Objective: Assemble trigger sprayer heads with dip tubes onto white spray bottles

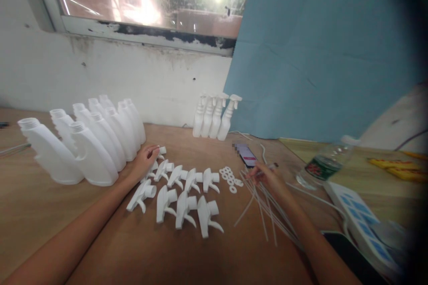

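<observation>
At the far end of a group of white trigger spray heads (186,209), my left hand (149,156) is closed on one spray head (162,151). It is beside the open white bottles (100,153). My right hand (262,174) has its fingertips pinched at the top of a loose bundle of thin clear plastic tubes (261,207); how many tubes it grips cannot be made out. Small white ring washers (230,177) lie in a cluster between the spray heads and the tubes.
Several bottles with sprayers fitted (214,118) stand against the wall. A phone (246,156) lies beyond my right hand. Farther right are a tilted water bottle (323,167), a white power strip (359,225) with its cord, and a yellow object (396,170).
</observation>
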Tool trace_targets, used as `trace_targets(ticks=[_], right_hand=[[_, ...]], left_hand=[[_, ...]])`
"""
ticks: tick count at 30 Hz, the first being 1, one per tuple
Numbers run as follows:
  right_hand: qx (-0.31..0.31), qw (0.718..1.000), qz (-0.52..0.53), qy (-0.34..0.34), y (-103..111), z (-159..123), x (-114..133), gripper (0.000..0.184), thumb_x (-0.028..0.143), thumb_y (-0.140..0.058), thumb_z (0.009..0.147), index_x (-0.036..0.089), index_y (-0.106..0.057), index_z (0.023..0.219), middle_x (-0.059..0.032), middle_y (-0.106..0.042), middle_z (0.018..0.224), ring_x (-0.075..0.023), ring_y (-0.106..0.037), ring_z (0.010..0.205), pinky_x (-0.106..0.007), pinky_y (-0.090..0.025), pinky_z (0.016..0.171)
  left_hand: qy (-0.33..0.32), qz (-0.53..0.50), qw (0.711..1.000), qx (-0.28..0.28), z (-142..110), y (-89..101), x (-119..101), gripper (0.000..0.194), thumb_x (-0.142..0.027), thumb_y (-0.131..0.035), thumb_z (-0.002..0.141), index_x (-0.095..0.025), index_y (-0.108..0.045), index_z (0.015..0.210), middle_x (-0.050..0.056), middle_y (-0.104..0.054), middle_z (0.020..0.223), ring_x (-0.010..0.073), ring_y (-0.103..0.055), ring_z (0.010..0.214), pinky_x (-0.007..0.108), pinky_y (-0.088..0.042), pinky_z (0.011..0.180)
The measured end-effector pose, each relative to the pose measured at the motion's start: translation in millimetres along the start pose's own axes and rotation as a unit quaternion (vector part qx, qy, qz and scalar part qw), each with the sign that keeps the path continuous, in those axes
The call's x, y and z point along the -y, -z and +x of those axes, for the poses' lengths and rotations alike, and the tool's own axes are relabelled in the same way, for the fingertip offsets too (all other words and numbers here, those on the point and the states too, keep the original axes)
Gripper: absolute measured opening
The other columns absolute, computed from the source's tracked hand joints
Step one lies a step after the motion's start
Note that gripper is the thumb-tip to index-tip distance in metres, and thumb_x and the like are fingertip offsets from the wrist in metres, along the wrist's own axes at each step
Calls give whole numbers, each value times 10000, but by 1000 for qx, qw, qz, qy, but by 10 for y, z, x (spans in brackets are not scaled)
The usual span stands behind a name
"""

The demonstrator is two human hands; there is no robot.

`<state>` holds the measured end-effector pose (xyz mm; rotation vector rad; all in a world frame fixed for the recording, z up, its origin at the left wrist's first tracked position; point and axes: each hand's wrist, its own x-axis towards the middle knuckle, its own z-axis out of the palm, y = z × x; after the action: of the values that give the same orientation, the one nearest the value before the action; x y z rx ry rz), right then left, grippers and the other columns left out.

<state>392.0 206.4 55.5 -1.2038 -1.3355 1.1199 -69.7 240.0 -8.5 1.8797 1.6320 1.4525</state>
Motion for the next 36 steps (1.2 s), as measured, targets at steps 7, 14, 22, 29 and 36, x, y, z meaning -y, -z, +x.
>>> trace_targets(ticks=[7,14,22,29,36], right_hand=[[40,998,-42,-21,-38,5,-33,521,601,-640,743,133,-689,519,-97,-675,535,-119,-524,373,-213,-386,351],[12,1000,-15,-1,-52,-23,9,495,575,-641,758,146,-669,512,-105,-699,580,-124,-521,374,-233,-393,358],[4,999,-41,10,-7,34,-80,500,590,-647,759,144,-689,537,-81,-653,517,-129,-529,389,-235,-404,382],[11,998,-66,9,-89,-44,15,520,615,-636,758,145,-672,536,-96,-667,552,-146,-541,414,-259,-422,407],[11,996,-84,-5,-157,-101,88,552,648,-609,748,166,-649,482,-88,-658,515,-121,-484,341,-245,-362,359]], left_hand=[[-4,-6,1000,-4,-34,20,-89,439,-508,-480,887,-175,-689,1082,88,-631,1201,241,-555,1151,384,-365,1072],[4,-33,999,-24,-23,-123,-194,416,-492,-474,890,-168,-693,1031,101,-636,1164,248,-552,1151,402,-364,1067],[24,-84,996,-33,-9,-137,-172,419,-488,-479,889,-157,-689,1035,103,-640,1159,245,-545,1164,395,-354,1071],[39,-144,988,-40,-8,-110,-143,467,-540,-460,878,-157,-678,1033,98,-662,1136,244,-574,1143,378,-396,1037],[41,-187,981,-28,-24,-92,-179,453,-525,-484,870,-150,-669,1044,108,-654,1178,249,-580,1143,395,-412,1025]])
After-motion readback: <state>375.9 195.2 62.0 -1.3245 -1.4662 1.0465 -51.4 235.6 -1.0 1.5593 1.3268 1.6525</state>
